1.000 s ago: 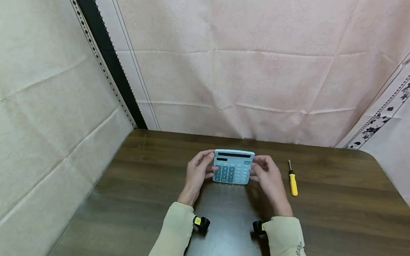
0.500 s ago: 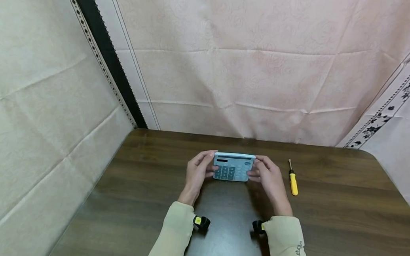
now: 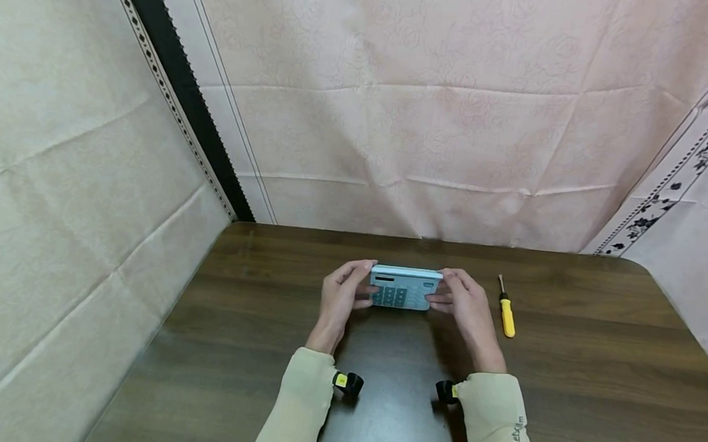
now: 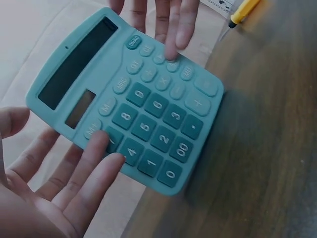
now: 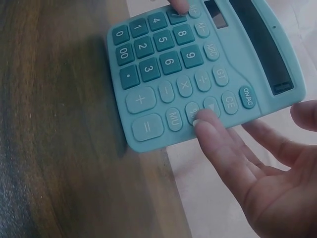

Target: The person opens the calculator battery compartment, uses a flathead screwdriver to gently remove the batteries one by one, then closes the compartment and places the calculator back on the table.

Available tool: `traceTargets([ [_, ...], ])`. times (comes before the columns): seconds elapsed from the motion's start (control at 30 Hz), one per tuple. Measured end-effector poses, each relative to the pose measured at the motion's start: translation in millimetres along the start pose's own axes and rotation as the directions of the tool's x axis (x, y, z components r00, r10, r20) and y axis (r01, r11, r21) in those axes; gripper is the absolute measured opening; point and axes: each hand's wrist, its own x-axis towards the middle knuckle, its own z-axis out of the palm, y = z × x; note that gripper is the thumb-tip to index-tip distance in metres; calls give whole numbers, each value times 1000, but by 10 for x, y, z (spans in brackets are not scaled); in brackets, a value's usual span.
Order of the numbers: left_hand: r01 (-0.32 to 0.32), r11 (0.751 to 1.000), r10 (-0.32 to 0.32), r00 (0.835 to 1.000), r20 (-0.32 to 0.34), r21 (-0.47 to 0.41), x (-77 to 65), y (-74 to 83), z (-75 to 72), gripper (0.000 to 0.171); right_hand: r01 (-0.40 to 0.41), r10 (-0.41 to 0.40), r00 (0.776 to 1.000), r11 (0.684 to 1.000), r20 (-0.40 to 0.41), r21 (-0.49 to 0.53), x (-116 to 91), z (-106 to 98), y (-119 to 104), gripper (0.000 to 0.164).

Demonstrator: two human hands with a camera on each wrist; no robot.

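A light blue calculator [image 3: 403,293] is held between both hands near the far side of the table. It stands tilted, its top edge raised and its keys facing the person. The left hand [image 3: 337,302] grips its left side; in the left wrist view two of that hand's fingertips [image 4: 101,144] lie over the number keys by the edge. On the opposite side the right hand [image 3: 467,311] holds on, one fingertip [image 5: 205,126] touching the percent key in the right wrist view. Other fingers go behind the calculator, partly hidden. Its dark display [image 5: 262,44] looks blank.
A screwdriver [image 3: 507,314] with a yellow and black handle lies on the brown wooden table [image 3: 590,374], right of the right hand. Pale cloth [image 3: 435,117] hangs behind the table's far edge, with more on both sides. Each wrist wears a small black camera [image 3: 351,385].
The calculator has tilted up steadily, so its face looks foreshortened and its top edge shows more. Right-hand fingers have shifted slightly on its side; both forearms stay in place.
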Motion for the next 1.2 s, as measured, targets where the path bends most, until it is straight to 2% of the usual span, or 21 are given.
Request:
traceTargets([
  [0.2,43,999,-43,999,1,-15,-23,66,-4,35,-11,11,1000,1000,4,-15,-11,-2,-4,58],
  [0.43,95,995,-96,995,-33,-20,-46,104,18,38,-21,21,1000,999,-3,-37,-7,5,-19,64],
  [0.63,154,988,-152,986,-72,15,-37,43,40,31,-98,98,995,991,-3,-95,-1,22,-19,65],
  [0.83,181,983,-177,980,-95,39,-23,-23,69,16,-162,161,987,974,-17,-159,39,60,39,52],
  [0.97,192,980,-186,978,-96,56,-21,-59,85,17,-182,183,983,967,-11,-180,71,79,100,46],
  [1.2,233,968,-225,970,-95,89,-25,-94,84,22,-222,228,974,956,11,-192,91,96,141,54],
])
